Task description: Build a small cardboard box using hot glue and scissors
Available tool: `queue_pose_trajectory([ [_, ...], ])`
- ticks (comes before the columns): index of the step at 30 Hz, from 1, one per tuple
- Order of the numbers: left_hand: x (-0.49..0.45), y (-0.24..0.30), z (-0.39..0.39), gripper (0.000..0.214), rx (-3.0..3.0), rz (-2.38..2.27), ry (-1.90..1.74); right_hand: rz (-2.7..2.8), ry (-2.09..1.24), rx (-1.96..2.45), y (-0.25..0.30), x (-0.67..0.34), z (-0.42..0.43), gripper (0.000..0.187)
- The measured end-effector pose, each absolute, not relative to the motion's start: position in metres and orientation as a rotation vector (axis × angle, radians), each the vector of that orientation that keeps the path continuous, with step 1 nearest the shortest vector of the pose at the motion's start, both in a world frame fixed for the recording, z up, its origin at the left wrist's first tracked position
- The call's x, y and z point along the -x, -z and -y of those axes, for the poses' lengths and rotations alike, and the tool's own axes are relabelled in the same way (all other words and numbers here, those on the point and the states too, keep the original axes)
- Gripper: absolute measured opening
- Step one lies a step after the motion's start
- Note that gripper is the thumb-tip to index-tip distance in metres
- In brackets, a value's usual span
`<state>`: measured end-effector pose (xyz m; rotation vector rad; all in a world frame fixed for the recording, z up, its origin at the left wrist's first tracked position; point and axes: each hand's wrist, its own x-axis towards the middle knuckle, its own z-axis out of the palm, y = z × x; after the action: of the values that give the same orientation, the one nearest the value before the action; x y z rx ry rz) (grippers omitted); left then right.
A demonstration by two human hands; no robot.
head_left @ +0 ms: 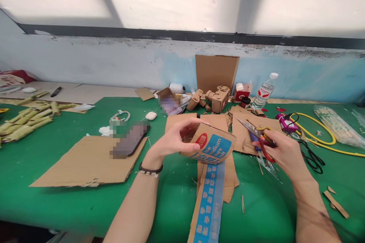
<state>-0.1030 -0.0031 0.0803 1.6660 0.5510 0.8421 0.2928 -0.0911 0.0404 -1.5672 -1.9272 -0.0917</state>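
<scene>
I see left hand (pixel 173 140) pinching the curled cardboard strip (pixel 212 148) dead centre, tail running to 6 o'clock, right hand (pixel 285 153) at 3 o'clock closed on scissors (pixel 256 134); strip looks light, bendy, crease-prone, best gripped by edges.

Two bare forearms enter from the lower edge of the frame, ending in the left hand (pixel 173 140) at centre and the right hand (pixel 285 152) at centre right. A thin bracelet of dark round beads with a few pale ones (pixel 150 169) circles the left wrist.
</scene>
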Motion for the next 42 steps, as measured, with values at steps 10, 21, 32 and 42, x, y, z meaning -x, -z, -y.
queue_pose_trajectory([
  [10, 0.103, -0.079, 0.004, 0.070, -1.660, -0.581, -0.900, 2.073, -0.062, 1.497, -0.041, -0.280, 0.086, 0.037],
  [21, 0.099, -0.083, 0.008, 0.069, -1.694, -0.586, -0.870, 2.138, -0.147, 1.541, -0.033, -0.283, 0.088, 0.042],
  [32, 0.096, -0.084, 0.009, 0.068, -1.677, -0.579, -0.875, 2.127, -0.126, 1.561, -0.033, -0.283, 0.091, 0.041],
  [42, 0.092, -0.085, 0.008, 0.065, -1.670, -0.550, -0.865, 2.090, -0.182, 1.577, -0.044, -0.280, 0.096, 0.030],
])
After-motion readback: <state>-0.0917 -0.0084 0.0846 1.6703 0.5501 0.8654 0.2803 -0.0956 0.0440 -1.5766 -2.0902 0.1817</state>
